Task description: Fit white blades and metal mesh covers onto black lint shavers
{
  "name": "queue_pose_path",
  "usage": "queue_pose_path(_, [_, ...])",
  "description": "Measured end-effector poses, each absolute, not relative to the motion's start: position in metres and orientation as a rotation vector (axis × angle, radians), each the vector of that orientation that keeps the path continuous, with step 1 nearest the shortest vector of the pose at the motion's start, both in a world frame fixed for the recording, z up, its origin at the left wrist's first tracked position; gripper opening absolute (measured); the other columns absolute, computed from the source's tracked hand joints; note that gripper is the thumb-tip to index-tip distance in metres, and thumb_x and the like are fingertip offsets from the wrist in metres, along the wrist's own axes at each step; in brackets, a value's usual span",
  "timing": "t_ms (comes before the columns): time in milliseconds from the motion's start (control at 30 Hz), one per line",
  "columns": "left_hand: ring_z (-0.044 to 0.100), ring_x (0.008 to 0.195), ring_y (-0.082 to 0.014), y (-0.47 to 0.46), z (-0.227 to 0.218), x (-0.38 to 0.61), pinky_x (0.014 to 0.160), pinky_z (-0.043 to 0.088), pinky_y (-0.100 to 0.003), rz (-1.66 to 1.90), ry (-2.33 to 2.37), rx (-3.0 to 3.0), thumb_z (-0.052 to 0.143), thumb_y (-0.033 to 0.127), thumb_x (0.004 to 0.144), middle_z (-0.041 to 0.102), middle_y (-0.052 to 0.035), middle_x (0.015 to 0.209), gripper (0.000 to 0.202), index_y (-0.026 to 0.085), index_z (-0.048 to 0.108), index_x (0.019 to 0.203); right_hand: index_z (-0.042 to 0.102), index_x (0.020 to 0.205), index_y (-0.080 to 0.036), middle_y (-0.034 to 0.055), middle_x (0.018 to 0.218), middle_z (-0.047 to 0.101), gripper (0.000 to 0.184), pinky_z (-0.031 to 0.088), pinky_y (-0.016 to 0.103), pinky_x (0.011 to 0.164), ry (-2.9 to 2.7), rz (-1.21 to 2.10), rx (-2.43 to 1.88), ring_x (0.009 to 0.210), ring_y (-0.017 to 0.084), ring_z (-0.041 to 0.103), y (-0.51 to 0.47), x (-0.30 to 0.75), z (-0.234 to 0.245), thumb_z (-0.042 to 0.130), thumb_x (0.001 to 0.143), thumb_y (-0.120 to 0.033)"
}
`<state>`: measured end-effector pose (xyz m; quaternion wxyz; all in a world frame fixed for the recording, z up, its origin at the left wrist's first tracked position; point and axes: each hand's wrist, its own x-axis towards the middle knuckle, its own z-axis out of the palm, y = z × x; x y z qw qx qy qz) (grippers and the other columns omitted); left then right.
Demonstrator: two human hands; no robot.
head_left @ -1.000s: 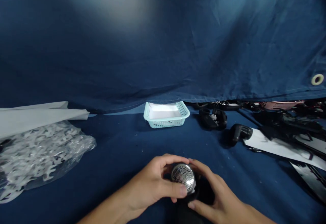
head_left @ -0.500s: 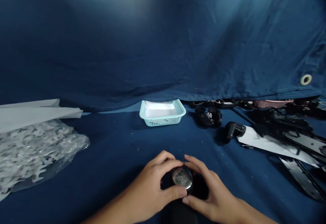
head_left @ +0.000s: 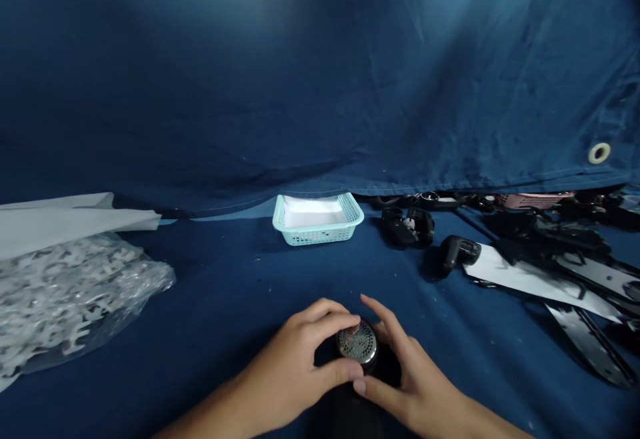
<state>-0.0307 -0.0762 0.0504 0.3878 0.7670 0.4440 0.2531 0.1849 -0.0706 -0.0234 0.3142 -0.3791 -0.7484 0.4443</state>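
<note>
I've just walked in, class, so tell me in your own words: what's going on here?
A person has both bare hands at a round perforated metal cap on top of a black device. The left hand has thumb and fingertip at its rim; the right hand curves around the other side, index finger raised. Beyond them sits a mint-green basket with a white liner. A clear plastic bag of pale pieces lies to the left.
</note>
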Motion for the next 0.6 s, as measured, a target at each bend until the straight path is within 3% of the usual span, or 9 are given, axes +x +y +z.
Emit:
queue_pose_path(300, [0.053, 0.127, -0.0251, -0.084, 0.028, -0.028, 0.112, 0.039, -0.04, 0.824, 1.159, 1.967, 0.069, 0.043, 0.086, 0.056, -0.0011, 0.14, 0.05, 0.034, 0.057, 0.134, 0.034, 0.138, -0.031, 0.0056, 0.111, 0.061, 0.084, 0.048, 0.045, 0.093, -1.59, 1.286, -0.95, 0.102, 0.026, 0.064, -0.07, 0.18, -0.014, 0.08, 0.068, -0.021])
queue_pose_path(600, [0.055, 0.124, -0.0242, -0.089, 0.016, -0.022, 0.11, 0.043, -0.039, 1.031, 1.1, 1.776, 0.068, 0.04, 0.088, 0.057, -0.0005, 0.136, 0.045, 0.036, 0.058, 0.132, 0.053, 0.13, -0.034, 0.0043, 0.114, 0.067, 0.075, 0.043, 0.046, 0.103, -1.274, 1.75, -0.718, 0.112, 0.027, 0.062, -0.069, 0.185, -0.001, 0.086, 0.063, -0.034])
